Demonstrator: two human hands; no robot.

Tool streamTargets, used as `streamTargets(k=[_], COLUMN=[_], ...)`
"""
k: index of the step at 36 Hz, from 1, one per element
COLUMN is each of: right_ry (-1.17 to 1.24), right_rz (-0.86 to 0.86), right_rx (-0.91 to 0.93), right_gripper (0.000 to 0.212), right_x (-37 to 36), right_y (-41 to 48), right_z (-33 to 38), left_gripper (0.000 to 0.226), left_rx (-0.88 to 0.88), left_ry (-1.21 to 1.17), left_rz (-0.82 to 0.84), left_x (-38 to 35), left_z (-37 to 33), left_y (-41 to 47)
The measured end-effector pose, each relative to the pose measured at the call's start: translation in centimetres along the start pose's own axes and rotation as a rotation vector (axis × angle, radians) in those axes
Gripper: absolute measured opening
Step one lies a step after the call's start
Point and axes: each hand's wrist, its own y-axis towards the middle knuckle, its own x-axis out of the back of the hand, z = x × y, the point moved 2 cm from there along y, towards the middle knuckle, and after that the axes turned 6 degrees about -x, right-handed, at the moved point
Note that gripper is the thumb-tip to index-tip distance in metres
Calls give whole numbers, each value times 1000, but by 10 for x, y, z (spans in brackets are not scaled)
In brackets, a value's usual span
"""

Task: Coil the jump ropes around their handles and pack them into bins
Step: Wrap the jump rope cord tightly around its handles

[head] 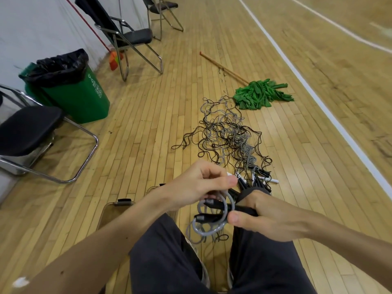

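While the person sits over the pale wooden gym floor (148,124), only one rope is in work, and it looks only partly wound. The right hand (263,217) is closed round the pair of slim black plastic handles (217,205), thumb pressed on top. The left hand (201,184) has its fingers curled and pinches a strand of the thin grey jump rope (203,231) above them. A few grey turns lie round the handles, and loose loops hang below, between the knees, so the winding seems unfinished.

Much more appears to remain. Just ahead on the floor lies a large tangled heap of black and grey ropes (227,134), its handles bunched at the near end close to the hands; none of it looks coiled.

A clear plastic bin with a black latch (110,213) stands beside the left forearm. The part that shows holds no coiled rope, but the arm hides the rest, so packing has probably hardly begun.
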Motion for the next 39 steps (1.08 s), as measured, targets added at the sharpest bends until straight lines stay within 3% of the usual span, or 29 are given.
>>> streamTargets(k=[5, 8, 16, 23, 27, 34, 39], right_ry=[214, 297, 86, -40, -84, -131, -185], right_rz=[-101, -207, -586, -689, -673, -503, -351], right_rx=[12, -45, -252, -418, -478, -544, -536], right_gripper=[75, 80, 75, 74, 73, 69, 74], right_x=[17, 36, 69, 74, 78, 64, 48], right_y=[-3, -4, 12, 29, 38, 51, 59], right_z=[4, 3, -31, -69, -85, -96, -89], left_gripper=[48, 41, 35, 37, 39, 23, 34], left_rx=[101, 101, 115, 179, 164, 63, -90], left_ry=[-117, -165, 137, 480, 736, 1200, 1344], left_rz=[-74, -147, -158, -97, -50, 80, 140], left_x=[-6, -10, -7, -8, -10, 5, 27], left_z=[27, 40, 47, 51, 45, 9, -23], left_y=[-2, -4, -4, -6, -3, 11, 24])
